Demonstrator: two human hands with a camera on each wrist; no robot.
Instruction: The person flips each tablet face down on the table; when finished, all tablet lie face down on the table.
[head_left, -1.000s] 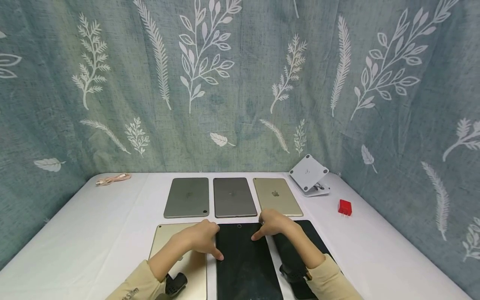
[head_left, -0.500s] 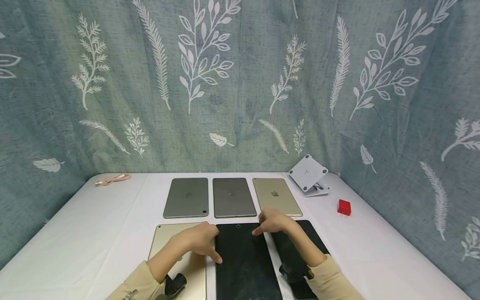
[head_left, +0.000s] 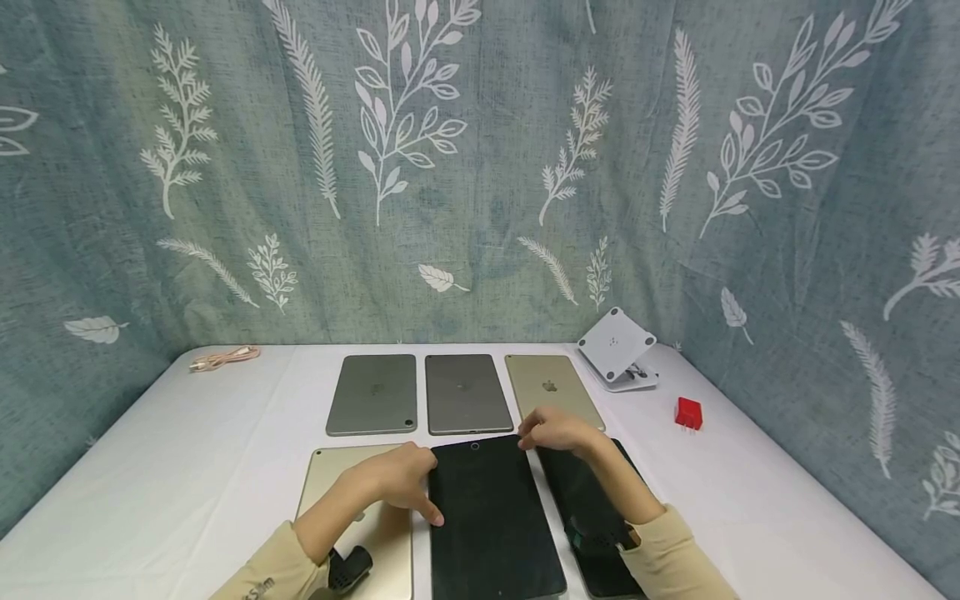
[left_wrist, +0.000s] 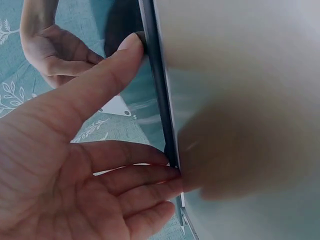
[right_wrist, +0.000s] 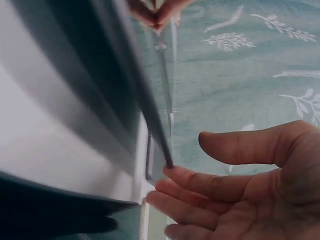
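A black tablet lies screen up at the table's front, its far right corner raised off the cloth. My right hand holds up that corner on its fingertips; in the right wrist view the thumb stands apart from the tablet edge. Along the left side my left hand touches the edge with thumb and fingertips, the fingers fairly straight in the left wrist view. Under my left forearm is a gold tablet. Beneath the right forearm lies another black tablet.
Behind them lie a green-grey tablet, a dark grey tablet and a gold tablet, backs up. A silver folding stand and red charger plug are at right. A coiled cable lies far left.
The right thumb has come off the middle black tablet's screen. My right hand has risen slightly, and that tablet's far right corner has lifted. The left hand stays nearly in place.
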